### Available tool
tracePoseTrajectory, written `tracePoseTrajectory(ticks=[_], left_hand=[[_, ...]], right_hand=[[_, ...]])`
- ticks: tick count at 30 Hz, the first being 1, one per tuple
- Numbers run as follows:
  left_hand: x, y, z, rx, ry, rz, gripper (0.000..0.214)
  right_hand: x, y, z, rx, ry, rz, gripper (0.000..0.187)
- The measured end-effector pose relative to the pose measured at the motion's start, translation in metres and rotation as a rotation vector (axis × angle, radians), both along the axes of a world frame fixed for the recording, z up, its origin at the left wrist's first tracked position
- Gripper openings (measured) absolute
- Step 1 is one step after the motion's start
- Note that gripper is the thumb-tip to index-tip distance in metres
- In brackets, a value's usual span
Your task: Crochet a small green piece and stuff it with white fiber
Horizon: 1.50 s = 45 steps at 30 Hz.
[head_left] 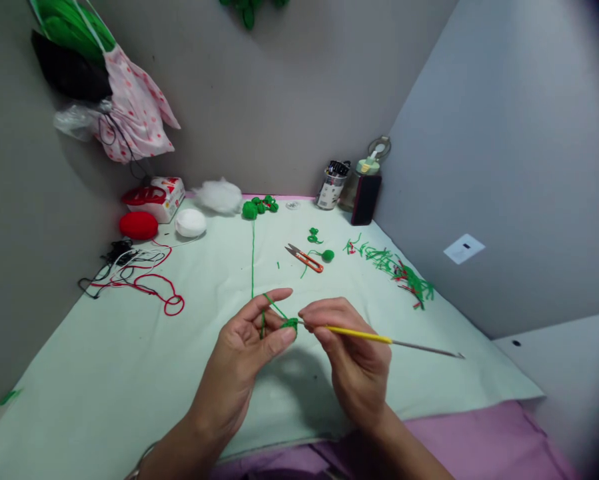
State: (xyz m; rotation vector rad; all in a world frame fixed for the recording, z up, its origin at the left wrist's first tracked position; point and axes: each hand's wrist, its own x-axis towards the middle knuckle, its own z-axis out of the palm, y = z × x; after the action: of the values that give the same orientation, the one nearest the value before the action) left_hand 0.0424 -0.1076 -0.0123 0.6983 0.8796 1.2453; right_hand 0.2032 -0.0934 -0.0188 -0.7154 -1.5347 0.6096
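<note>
So, left hand (246, 350) pinches the tiny green piece (290, 324) above the counter (129, 373), right hand (352, 353) is closed round the hook (379, 339), and honestly the yarn (252, 260) could slip off the tip if it goes slack.

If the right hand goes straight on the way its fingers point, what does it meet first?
Probably the green yarn piece pinched in the left hand: the right hand and its crochet hook aim leftward at it, though depth is unclear.

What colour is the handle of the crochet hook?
Yellow; the crochet hook shows best in the head view.
</note>
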Motion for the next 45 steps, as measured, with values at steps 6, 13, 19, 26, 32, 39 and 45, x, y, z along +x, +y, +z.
tracePoseTrajectory(ticks=[6, 13, 19, 26, 32, 39, 45], left_hand=[[-0.007, 0.004, 0.006, -0.003, 0.024, 0.011, 0.042], [-0.002, 0.002, 0.001, 0.025, 0.039, -0.061, 0.038], [0.006, 0.001, -0.001, -0.007, -0.059, 0.027, 0.047], [0.000, 0.008, 0.000, -0.209, -0.276, -0.068, 0.047], [0.003, 0.001, -0.004, -0.022, -0.025, -0.044, 0.043], [-0.002, -0.001, -0.004, 0.007, 0.064, -0.045, 0.037], [-0.005, -0.001, -0.007, 0.056, 0.104, -0.019, 0.036]], right_hand=[[0.008, 0.007, -0.002, -0.212, 0.239, 0.125, 0.015], [-0.002, 0.012, -0.006, -0.204, 0.215, 0.187, 0.012], [-0.002, -0.005, -0.010, 0.088, -0.169, -0.055, 0.030], [0.004, 0.002, -0.006, -0.042, 0.081, -0.010, 0.023], [0.001, 0.009, -0.008, -0.283, 0.197, 0.195, 0.013], [0.004, 0.010, -0.009, -0.444, 0.380, 0.260, 0.016], [0.005, 0.003, -0.004, -0.274, 0.165, 0.134, 0.019]])
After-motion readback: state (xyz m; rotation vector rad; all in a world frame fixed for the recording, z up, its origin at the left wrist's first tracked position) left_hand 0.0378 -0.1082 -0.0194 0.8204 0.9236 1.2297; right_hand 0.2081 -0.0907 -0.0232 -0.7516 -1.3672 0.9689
